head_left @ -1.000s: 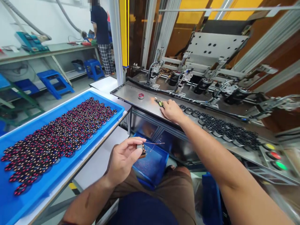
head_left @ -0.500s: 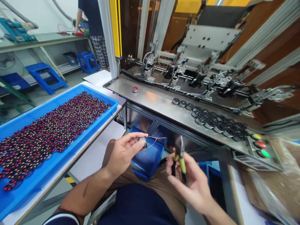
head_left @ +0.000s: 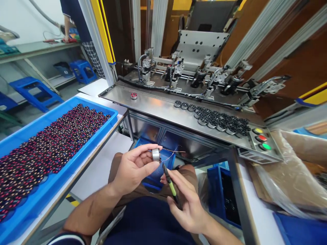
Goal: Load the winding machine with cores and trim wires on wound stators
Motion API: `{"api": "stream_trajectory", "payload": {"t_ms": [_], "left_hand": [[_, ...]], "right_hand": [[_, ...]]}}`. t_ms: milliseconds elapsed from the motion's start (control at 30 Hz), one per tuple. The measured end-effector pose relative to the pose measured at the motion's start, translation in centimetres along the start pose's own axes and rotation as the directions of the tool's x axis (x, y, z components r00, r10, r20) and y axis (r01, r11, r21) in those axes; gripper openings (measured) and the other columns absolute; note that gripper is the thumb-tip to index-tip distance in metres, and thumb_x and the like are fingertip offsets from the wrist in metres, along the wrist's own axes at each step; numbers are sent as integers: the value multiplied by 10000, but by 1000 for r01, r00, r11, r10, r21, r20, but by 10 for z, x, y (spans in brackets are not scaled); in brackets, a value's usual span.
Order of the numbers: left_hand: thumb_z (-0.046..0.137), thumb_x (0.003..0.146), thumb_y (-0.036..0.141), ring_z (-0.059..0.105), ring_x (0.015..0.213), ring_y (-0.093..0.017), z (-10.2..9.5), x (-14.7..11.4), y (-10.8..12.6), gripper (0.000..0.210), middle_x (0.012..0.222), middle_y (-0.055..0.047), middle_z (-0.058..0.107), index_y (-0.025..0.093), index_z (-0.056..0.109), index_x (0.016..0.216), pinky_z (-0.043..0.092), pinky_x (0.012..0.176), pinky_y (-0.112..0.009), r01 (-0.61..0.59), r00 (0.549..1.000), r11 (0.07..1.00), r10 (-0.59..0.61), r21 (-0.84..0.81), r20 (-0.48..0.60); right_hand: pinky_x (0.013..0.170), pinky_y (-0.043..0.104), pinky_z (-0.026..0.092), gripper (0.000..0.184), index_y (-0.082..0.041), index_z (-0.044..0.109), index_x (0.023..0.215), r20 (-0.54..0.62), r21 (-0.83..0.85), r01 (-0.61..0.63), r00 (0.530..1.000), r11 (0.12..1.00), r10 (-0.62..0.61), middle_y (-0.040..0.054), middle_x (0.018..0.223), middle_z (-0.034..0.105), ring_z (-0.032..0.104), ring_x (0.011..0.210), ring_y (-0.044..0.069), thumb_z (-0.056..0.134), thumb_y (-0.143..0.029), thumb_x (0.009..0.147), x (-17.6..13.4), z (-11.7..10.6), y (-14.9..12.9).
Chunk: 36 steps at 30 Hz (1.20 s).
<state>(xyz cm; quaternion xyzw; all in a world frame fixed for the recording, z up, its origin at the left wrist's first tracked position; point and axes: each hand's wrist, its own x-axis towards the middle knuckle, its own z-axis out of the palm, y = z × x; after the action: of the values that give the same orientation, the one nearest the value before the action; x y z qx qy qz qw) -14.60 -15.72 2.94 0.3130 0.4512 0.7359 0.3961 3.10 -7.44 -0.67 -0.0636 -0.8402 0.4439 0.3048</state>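
Note:
Between the thumb and fingers of my left hand (head_left: 134,166) is a small round motor stator (head_left: 155,155) with a metal-coloured side. Thin copper wires (head_left: 176,151) stick out from it to the right. My right hand (head_left: 187,200) is wrapped round cutting pliers (head_left: 170,183) with black and yellow-green handles. Their dark tip points up, just below the stator and close to my left thumb. Whether the jaws are parted is hard to see. A single red-topped motor part (head_left: 134,96) stands on the metal ledge (head_left: 114,97) of the machine.
Left, a blue tray (head_left: 112,114) holds many red-and-black wound parts. Several black ring-shaped parts (head_left: 219,119) line the ledge, near a button box (head_left: 265,146). A plastic-lined carton (head_left: 293,177) stands right, blue bins (head_left: 214,190) below. Another person (head_left: 76,23) stands at the far bench.
My right hand has brought the pliers left, up to the stator in my left hand. The stator has turned to show more of its side. The camera view has shifted right.

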Motion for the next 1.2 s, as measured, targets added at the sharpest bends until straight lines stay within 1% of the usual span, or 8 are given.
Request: {"api": "stream_trajectory", "payload": {"t_ms": [167, 400, 633, 733, 867, 1000, 1100, 1200], "left_hand": [[770, 764, 83, 729, 942, -146, -2, -2, 2, 359, 1111, -64, 764, 222, 729, 1092, 588, 853, -212, -28, 1000, 1000, 28, 2, 3], [779, 753, 103, 734, 920, -179, -2, -1, 2, 336, 1112, -106, 757, 166, 725, 1078, 599, 853, -264, -6, 1000, 999, 7, 45, -15], [780, 760, 133, 732, 901, -177, -2, -1, 2, 324, 1075, -89, 765, 185, 727, 1076, 597, 844, -269, -8, 1000, 998, 8, 57, -2], [785, 757, 146, 733, 903, -191, -2, -2, 2, 320, 1064, -101, 765, 167, 727, 1071, 599, 854, -291, -1, 1000, 997, 2, 76, -10], [784, 759, 142, 727, 926, -191, -3, -3, 2, 340, 1099, -101, 756, 172, 720, 1092, 595, 859, -288, -7, 1000, 997, 7, 81, -3], [774, 781, 160, 717, 975, -198, -5, -4, 3, 321, 1133, -105, 741, 185, 716, 1095, 584, 887, -293, -66, 997, 995, 63, 80, 35], [730, 827, 191, 700, 1039, -219, -4, -4, 4, 213, 1118, -108, 739, 186, 728, 1040, 575, 916, -314, -135, 991, 984, 135, 118, 12], [693, 856, 187, 685, 1078, -218, -2, -4, 5, 163, 1100, -97, 740, 197, 734, 1014, 563, 942, -316, -179, 983, 969, 183, 172, -10]], "right_hand": [[865, 398, 584, 723, -256, 400, 1472, -5, 28, 29, 1000, 999, -29, 133, 1222, 627, 665, 1007, 241, 501, -45, 788, 5, 2, 2], [826, 367, 595, 711, -257, 454, 1435, -26, 19, 12, 1000, 1000, -12, 107, 1128, 664, 685, 948, 232, 516, -37, 762, 8, 0, 0], [822, 365, 595, 702, -264, 476, 1422, -41, 11, 7, 999, 1000, -6, 99, 1114, 686, 694, 931, 232, 519, -41, 757, 10, 0, -1], [766, 355, 604, 716, -258, 477, 1427, -45, 0, 8, 999, 1000, -8, 89, 1032, 698, 695, 861, 227, 526, -32, 750, 8, 1, 1], [704, 337, 602, 735, -264, 465, 1444, -61, -74, 11, 998, 997, -16, 74, 955, 696, 675, 776, 208, 516, -23, 751, 6, 0, 5], [732, 343, 607, 727, -270, 471, 1437, -71, -95, -22, 997, 995, 15, 76, 1007, 704, 683, 827, 218, 510, -35, 750, 4, -1, 5], [815, 381, 602, 750, -257, 456, 1449, -58, -85, -33, 998, 996, 28, 97, 1089, 692, 683, 957, 255, 518, -45, 732, 2, 0, 1], [835, 399, 595, 776, -253, 442, 1460, -42, -41, -17, 999, 999, 15, 100, 1097, 677, 682, 952, 251, 516, -44, 716, 1, 2, -1]]}}
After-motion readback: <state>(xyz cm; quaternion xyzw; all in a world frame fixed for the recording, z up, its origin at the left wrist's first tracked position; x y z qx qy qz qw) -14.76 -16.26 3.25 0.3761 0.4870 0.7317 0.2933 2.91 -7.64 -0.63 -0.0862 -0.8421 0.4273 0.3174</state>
